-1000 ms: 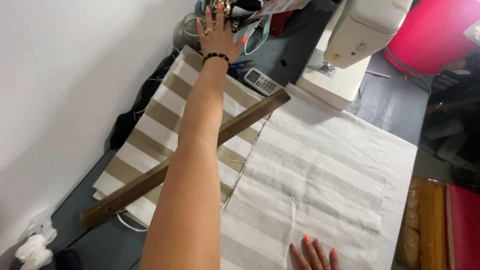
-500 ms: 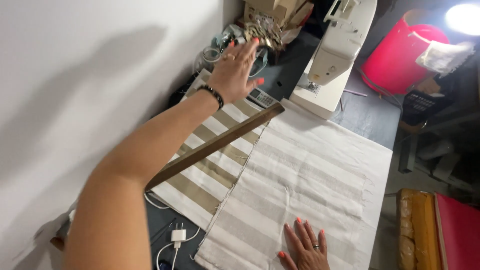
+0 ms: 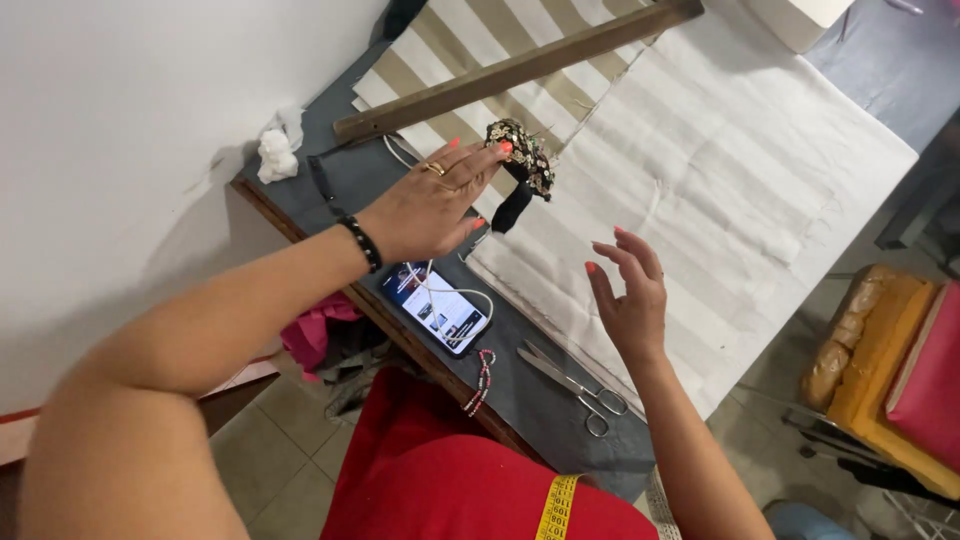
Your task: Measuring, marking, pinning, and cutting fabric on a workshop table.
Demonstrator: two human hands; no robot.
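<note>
The left hand point(image 3: 425, 205) has come back from the far corner, now pinching a sequined black headband point(image 3: 520, 165) at its fingertips — above the striped cloth's point(image 3: 720, 170) near edge. Right hand point(image 3: 625, 295) hovers spread, beside it, over bare cloth.

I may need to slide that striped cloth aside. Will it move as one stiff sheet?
Probably not: the striped cloth lies flat yet creased, so it likely bunches. The wooden bar resting across it would probably drag or pin it.
</note>
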